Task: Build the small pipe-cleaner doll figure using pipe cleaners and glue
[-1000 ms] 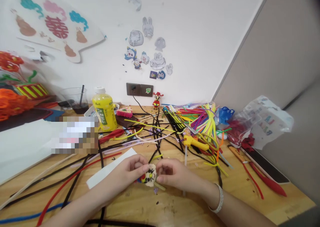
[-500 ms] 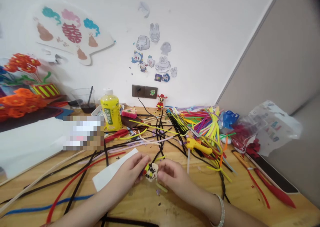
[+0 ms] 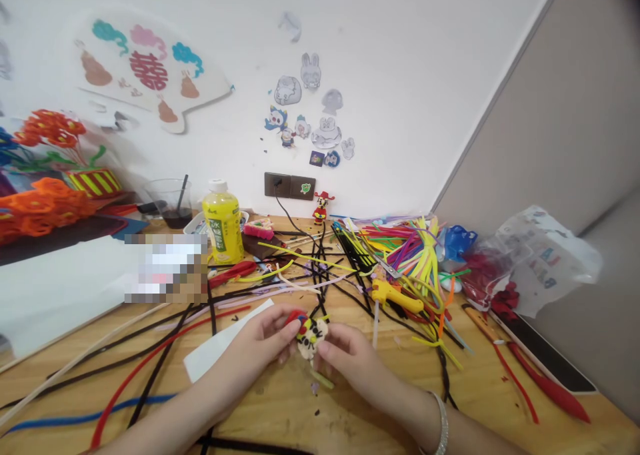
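Between my two hands is a small pipe-cleaner doll head (image 3: 309, 340), cream with black face marks, a yellow band and a red part with a bit of blue. My left hand (image 3: 275, 331) pinches its red side, thumb on the front. My right hand (image 3: 345, 351) has its closed fingertips at the cream right edge. A short yellowish strip (image 3: 323, 379) lies just below the head. White paper (image 3: 213, 348) is on the table, partly behind my left wrist.
Black pipe cleaners (image 3: 320, 261) cross the table beyond my hands. A yellow glue gun (image 3: 397, 296) lies to the right, near a bundle of coloured pipe cleaners (image 3: 425, 255). A yellow drink bottle (image 3: 223, 221) stands left. A finished red-hatted figure (image 3: 324, 207) stands by the wall.
The doll head has turned and shifted slightly right, so more of its red part shows. My left thumb now lies across that part; my right hand stays at the cream edge.
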Demonstrator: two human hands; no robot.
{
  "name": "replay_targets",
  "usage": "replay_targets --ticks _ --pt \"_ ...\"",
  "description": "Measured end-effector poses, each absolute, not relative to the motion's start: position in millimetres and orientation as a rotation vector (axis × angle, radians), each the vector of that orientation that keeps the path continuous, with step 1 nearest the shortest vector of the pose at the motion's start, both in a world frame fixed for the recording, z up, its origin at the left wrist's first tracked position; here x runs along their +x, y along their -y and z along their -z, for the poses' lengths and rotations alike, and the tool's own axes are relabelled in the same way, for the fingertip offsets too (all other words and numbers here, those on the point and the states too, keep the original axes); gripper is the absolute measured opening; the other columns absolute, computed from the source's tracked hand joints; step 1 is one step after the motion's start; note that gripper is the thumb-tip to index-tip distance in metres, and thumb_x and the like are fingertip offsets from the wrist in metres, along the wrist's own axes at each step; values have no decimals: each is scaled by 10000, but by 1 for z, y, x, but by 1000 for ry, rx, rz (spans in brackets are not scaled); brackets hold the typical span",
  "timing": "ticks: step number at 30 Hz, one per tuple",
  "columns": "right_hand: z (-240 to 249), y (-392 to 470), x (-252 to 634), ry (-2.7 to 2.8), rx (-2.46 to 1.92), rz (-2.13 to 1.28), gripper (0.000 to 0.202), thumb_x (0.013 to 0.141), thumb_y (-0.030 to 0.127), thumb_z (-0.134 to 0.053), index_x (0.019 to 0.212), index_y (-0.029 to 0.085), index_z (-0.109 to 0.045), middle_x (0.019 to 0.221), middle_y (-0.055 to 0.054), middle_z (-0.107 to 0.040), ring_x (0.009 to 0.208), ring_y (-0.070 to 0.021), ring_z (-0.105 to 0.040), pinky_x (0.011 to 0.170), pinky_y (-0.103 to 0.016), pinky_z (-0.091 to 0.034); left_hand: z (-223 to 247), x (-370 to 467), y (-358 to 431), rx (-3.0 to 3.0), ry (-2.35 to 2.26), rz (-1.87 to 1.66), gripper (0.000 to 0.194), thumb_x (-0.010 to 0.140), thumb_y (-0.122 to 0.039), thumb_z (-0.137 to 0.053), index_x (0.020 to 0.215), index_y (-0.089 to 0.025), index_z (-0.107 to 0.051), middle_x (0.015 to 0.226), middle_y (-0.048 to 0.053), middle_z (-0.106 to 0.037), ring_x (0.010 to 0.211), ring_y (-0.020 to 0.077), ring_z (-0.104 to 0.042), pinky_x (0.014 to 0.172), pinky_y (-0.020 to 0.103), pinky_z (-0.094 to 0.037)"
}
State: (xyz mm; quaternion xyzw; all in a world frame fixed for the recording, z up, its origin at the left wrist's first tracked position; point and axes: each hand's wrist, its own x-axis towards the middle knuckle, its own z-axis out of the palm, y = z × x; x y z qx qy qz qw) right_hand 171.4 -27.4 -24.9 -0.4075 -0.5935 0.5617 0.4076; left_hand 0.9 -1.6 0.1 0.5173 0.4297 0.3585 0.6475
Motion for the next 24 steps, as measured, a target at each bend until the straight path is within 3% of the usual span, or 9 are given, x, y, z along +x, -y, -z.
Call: replay_targets --ticks 3,6,15,24 --pt "29 28 170 1496 -951 -1495 365 730 482 -585 837 134 -564 690 -2 -523 594 -98 -473 541 -216 -406 1 0 1 1216 -980 -843 341 619 -397 -686 839 -161 -577 641 -33 -570 540 87 -450 504 199 -336" --pt "34 28 169 1470 -932 -1556 352 702 461 -623 843 142 -573 708 2 -527 590 -99 -480 556 -230 -423 -1 -2 0 1298 -996 -839 294 679 -438 -621 761 -156 -608 562 -38 -537 527 99 -444 510 213 -346" --pt "40 27 171 1446 -894 -1568 401 713 457 -620 969 157 -553 850 -37 -558 739 -145 -513 574 -223 -433 -7 -3 1 1386 -1040 -818 331 701 -388 -600 942 -164 -630 724 14 -643 587 141 -534 599 261 -427" --pt "35 26 170 1327 -950 -1447 344 641 392 -707 855 163 -564 797 -22 -590 749 -145 -553 695 -270 -433 6 -8 -9 1523 -991 -764 309 678 -375 -631 898 -158 -636 781 44 -676 716 195 -603 672 299 -478"
